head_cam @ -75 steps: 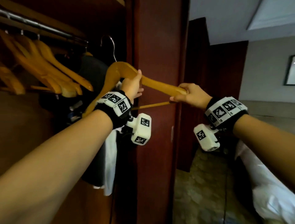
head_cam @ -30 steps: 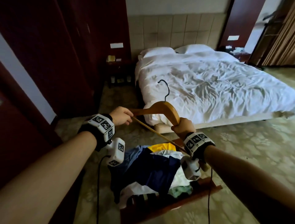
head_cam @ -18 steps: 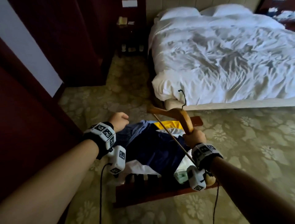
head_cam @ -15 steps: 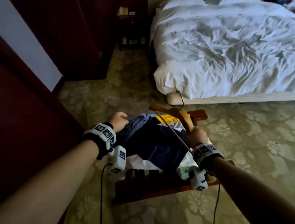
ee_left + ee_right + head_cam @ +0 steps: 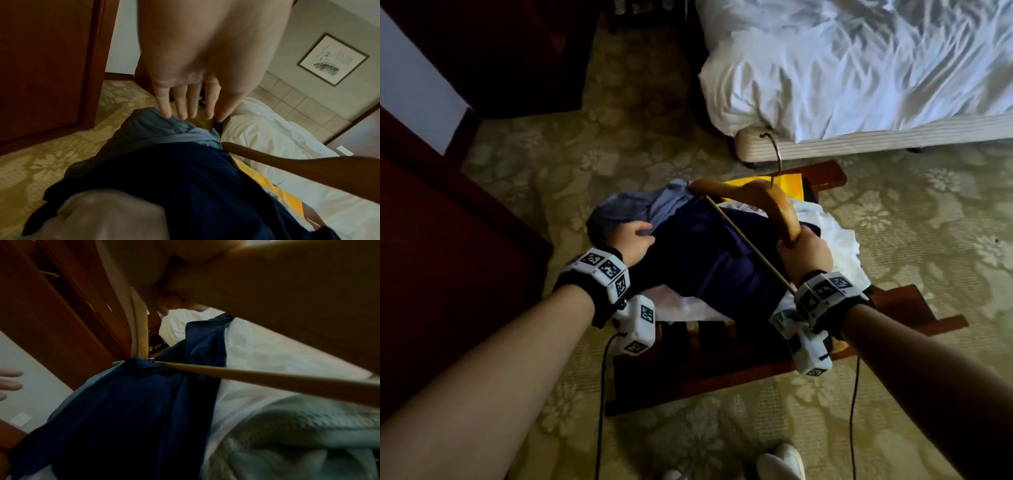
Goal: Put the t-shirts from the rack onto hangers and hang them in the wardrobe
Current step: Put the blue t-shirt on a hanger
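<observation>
Standing over a low dark wooden luggage rack, a person reaches down with both bare arms toward a heap of t-shirts: navy blue on top, light blue at the far left, white and yellow underneath.

From the head view, the right hand is clenched around one arm of a curved wooden hanger, whose metal hook points toward the bed. The left hand rests at the edge of the light blue t-shirt, and from here its fingers seem to gather the cloth.

The left wrist view tells more: the fingers are stretched straight, tips just meeting the light blue fabric, not curled round it. It also shows a framed picture on a tiled wall, unseen from above. The right wrist view shows the hanger's thin lower rod crossing above the navy blue t-shirt, and a pale green knitted cloth below.

The rack stands on a yellow-green floral carpet, near the foot of a bed with rumpled white bedding. Dark red-brown wooden panels rise at the left.

The hanger hovers over the heap's far right side; the heap lies between the two hands.
</observation>
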### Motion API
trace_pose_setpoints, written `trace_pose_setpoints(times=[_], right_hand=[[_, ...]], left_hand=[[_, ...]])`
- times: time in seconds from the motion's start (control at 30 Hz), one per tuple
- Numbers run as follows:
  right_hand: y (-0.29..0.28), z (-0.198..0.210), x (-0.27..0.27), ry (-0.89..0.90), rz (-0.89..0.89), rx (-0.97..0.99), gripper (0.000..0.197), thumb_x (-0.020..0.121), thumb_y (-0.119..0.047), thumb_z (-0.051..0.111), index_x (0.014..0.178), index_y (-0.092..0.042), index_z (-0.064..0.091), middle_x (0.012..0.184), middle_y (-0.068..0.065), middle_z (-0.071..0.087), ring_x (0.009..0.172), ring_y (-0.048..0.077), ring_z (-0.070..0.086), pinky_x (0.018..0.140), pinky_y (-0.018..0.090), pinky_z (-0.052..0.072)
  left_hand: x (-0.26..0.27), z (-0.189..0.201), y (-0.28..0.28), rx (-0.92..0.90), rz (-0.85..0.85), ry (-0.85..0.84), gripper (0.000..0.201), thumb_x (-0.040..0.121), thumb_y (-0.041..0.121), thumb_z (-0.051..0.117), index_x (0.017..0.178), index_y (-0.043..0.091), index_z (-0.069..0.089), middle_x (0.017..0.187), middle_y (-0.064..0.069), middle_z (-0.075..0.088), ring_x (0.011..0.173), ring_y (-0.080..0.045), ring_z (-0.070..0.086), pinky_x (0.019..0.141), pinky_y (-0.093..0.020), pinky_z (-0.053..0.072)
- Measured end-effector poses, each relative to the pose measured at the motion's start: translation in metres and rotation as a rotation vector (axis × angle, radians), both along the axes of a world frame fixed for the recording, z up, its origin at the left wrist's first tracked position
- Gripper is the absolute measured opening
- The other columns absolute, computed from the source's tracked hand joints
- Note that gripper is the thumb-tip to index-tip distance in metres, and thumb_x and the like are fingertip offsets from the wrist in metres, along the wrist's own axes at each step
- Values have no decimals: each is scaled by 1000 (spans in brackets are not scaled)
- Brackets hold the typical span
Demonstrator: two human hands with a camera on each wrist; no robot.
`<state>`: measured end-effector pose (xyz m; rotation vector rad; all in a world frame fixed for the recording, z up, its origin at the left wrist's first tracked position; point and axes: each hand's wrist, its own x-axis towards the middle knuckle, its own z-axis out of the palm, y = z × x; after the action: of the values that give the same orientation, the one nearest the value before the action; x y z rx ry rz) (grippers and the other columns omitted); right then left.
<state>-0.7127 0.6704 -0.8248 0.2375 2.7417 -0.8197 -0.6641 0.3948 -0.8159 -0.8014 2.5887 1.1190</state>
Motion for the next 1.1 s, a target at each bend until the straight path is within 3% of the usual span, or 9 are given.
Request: trace_pose_setpoints(times=[0.17,0.3,0.37,0.43,0.57,0.77,0.87,1.0,1.1], right_hand=[[-3,-5,1,14,-10,27,29,87,-25,56,110,-7,53,108,21,63,102,40,58,79,39,44],[-2,-8,2,27,-17,33,29,87,-25,56,109,-7,51,107,21,62,102,40,58,75,36,41],[-3,-9,2,33,-20,33,29,87,-25,56,109,-7,51,107,20,63,102,39,58,73,35,38],[-2,-9,1,37,-28,33,30,87,-26,56,110,-8,52,108,20,63,102,39,58,73,34,37],[-3,-10,0,44,-34,39,31,87,-26,57,112,-8,51,109,19,63,103,39,58,74,35,38],[-3,-7,2,43,-41,40,31,87,-26,56,111,-8,52,108,18,63,102,38,59,72,34,37],[-5,-6,5,49,-41,43,29,86,-26,56,109,-9,52,106,18,64,101,38,59,73,34,37],[-6,-5,5,49,-44,39,30,86,-26,55,110,-9,52,107,18,63,102,38,58,74,35,39],[-5,-7,5,52,-53,39,31,86,-28,56,111,-10,52,109,17,63,104,37,58,77,36,41]], left_hand=[[-7,-31,-8,-13,-31,-13,33,93,8,55,125,3,59,136,-15,50,124,-28,48,99,-26,36],[-9,-55,-10,-25,-36,-100,36,92,18,58,128,11,58,154,-15,21,139,-30,27,112,-32,25],[-9,-64,-10,7,-51,-153,44,91,24,60,134,14,52,156,-14,12,143,-29,18,113,-32,20],[-10,-68,-10,25,-58,-149,51,91,26,60,138,13,47,155,-14,17,141,-29,23,112,-33,24],[-11,-74,-15,-28,24,-85,49,93,19,56,137,1,44,143,-16,43,130,-32,42,108,-36,34],[-7,-70,-26,-84,99,14,26,88,12,63,111,0,65,115,-19,64,109,-35,58,97,-40,45],[-7,-69,-22,-59,105,17,30,85,9,66,113,4,57,111,-17,65,107,-32,58,96,-39,45],[-13,-70,-21,-179,24,30,36,86,14,65,120,7,58,133,-15,48,121,-33,48,103,-35,37],[-13,-75,-18,-78,31,30,47,87,7,63,130,7,45,133,-13,51,122,-31,48,100,-36,37]])
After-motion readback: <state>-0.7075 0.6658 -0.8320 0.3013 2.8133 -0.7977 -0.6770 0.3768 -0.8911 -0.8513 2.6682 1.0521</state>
